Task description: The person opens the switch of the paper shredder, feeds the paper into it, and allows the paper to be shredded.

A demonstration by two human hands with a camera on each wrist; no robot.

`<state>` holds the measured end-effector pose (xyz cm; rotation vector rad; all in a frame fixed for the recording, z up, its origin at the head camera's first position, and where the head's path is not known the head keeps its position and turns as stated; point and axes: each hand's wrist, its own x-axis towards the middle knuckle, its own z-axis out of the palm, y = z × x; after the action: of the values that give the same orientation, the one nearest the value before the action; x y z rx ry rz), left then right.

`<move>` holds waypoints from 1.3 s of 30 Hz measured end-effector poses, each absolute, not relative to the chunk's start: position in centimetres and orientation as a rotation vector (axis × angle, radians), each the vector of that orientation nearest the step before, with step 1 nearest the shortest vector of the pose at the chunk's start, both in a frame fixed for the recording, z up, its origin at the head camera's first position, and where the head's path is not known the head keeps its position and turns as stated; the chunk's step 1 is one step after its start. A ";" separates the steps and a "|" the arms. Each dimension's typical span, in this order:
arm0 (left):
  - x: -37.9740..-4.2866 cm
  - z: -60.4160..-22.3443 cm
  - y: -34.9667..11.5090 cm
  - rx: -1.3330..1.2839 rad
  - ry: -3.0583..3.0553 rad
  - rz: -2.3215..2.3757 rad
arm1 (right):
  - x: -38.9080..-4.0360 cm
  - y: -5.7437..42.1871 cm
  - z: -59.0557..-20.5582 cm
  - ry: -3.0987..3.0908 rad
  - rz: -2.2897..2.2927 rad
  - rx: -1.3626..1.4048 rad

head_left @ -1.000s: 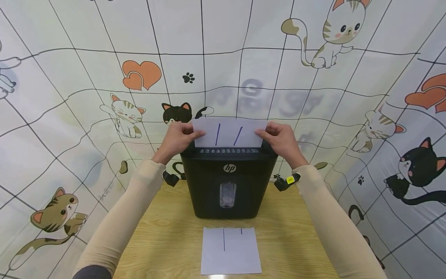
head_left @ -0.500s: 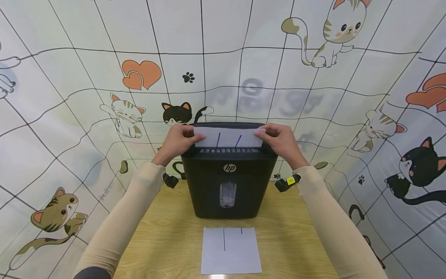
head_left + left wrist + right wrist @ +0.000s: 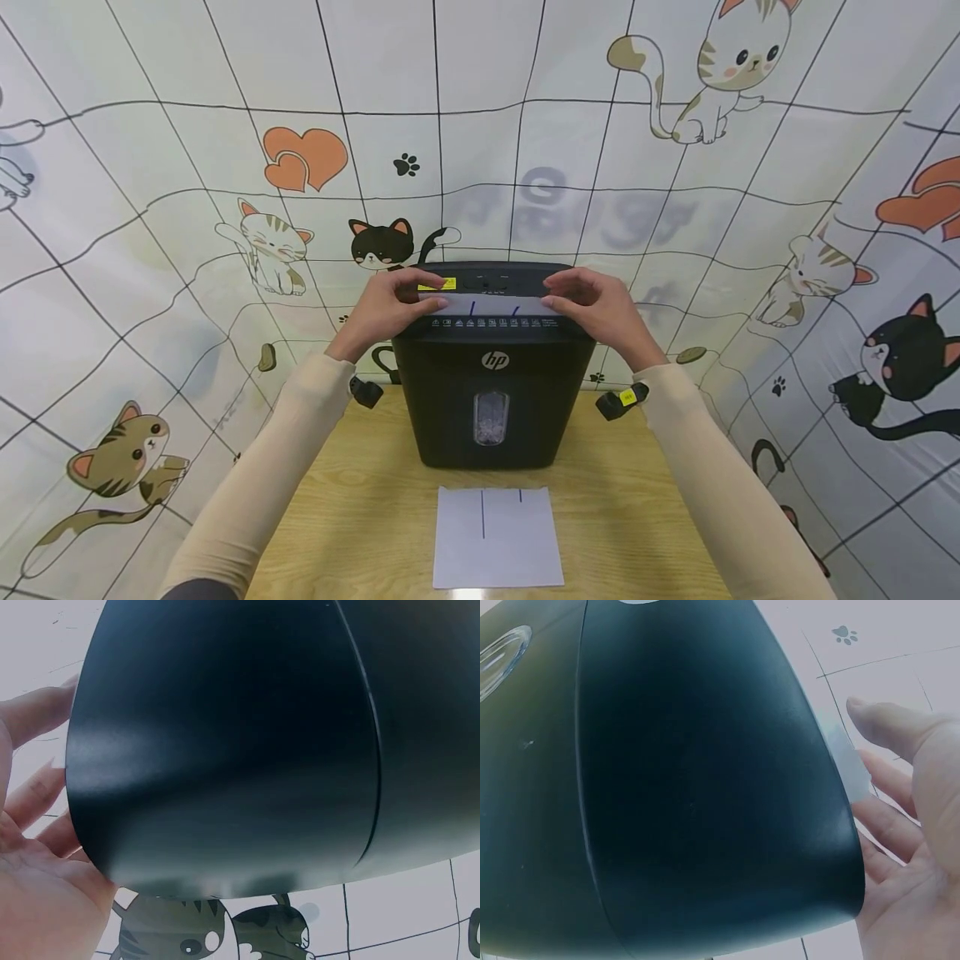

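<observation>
A black HP paper shredder (image 3: 491, 400) stands upright in the head view, with a low strip of white paper (image 3: 491, 307) showing at its top slot. Two blue pen strokes mark that strip. At the strip's left end, my left hand (image 3: 390, 304) has thumb and fingers spread apart. My right hand (image 3: 596, 307) does likewise at the right end, thumb near the paper's edge. The right wrist view shows a corner of the paper (image 3: 851, 772) beyond the shredder's edge, thumb apart from it. Part of the left fingers (image 3: 37, 795) is hidden behind the shredder.
In front of the shredder a second white sheet (image 3: 497, 542) with blue lines lies on the wooden table (image 3: 360, 517). A cat-printed curtain (image 3: 480, 150) hangs close behind and on both sides. Shredded bits show through the shredder's window (image 3: 491, 418).
The paper has sunk into the shredder's slot, leaving a much shorter strip above it. Both hands have let go of its ends, thumbs and fingers parting; the shredder's top panel now shows.
</observation>
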<state>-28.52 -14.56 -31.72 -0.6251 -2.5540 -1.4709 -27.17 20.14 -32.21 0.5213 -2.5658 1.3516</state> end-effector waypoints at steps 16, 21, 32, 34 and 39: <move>-27.6 -32.6 -15.3 -0.651 -2.585 -1.237 | -26.1 21.3 -32.7 -2.672 1.171 0.540; -27.0 -33.2 -15.9 -0.648 -2.557 -1.225 | -25.6 21.7 -33.1 -2.673 1.090 0.549; -25.3 -35.5 -17.0 -0.624 -2.510 -1.112 | -24.5 23.6 -35.5 -2.663 1.005 0.535; -24.9 -36.3 -17.2 -0.608 -2.505 -1.109 | -24.1 24.0 -36.2 -2.659 1.010 0.516; -23.7 -38.5 -17.9 -0.553 -2.500 -1.138 | -23.2 25.0 -38.1 -2.656 1.024 0.493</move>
<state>-23.72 -17.92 -38.48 -0.5528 -2.4999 -1.1376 -23.21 24.97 -38.12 0.4932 -2.6556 1.0243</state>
